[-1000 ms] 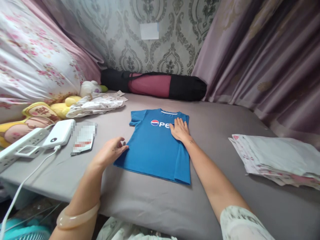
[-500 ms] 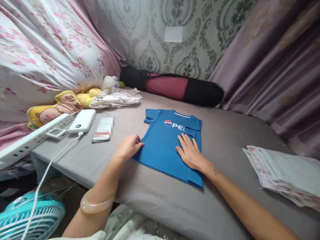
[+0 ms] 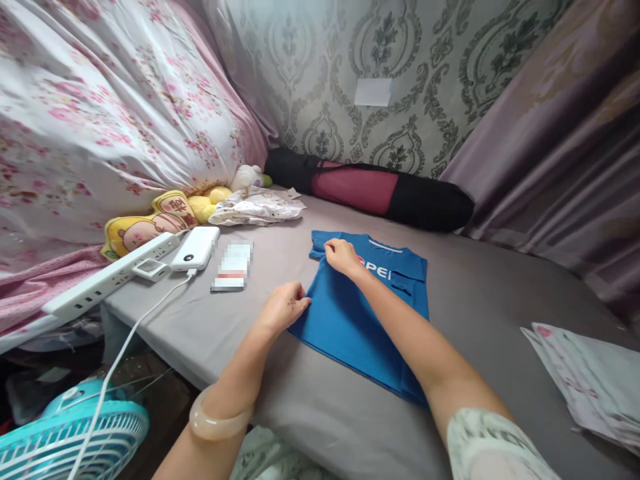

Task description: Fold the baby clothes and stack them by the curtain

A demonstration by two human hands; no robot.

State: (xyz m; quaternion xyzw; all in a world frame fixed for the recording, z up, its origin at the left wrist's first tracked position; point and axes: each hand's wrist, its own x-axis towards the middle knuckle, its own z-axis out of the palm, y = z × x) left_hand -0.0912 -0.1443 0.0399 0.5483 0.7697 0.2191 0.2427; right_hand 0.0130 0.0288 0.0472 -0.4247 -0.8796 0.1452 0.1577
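A blue T-shirt (image 3: 345,320) with a white printed logo lies on the grey sheet, its right side folded inward over part of the lettering. My left hand (image 3: 290,305) pinches the shirt's left edge, partway down the side. Reaching across the shirt, my right hand (image 3: 343,257) is closed on the cloth near the left sleeve's underarm. It covers most of the round emblem. The left sleeve is spread out flat beyond my right hand, and my right forearm hides part of the shirt's lower right.
Left on the bed lie a phone (image 3: 233,267), a white power bank (image 3: 197,248) and a power strip (image 3: 110,277). Folded cloth (image 3: 590,380) lies at the right. A long black and red bag (image 3: 360,187) rests against the wall. A turquoise fan (image 3: 75,427) stands lower left.
My right hand has left the folded right side and moved across to the upper left, closing on the shirt there. My left hand still pinches the left edge. The view has shifted.
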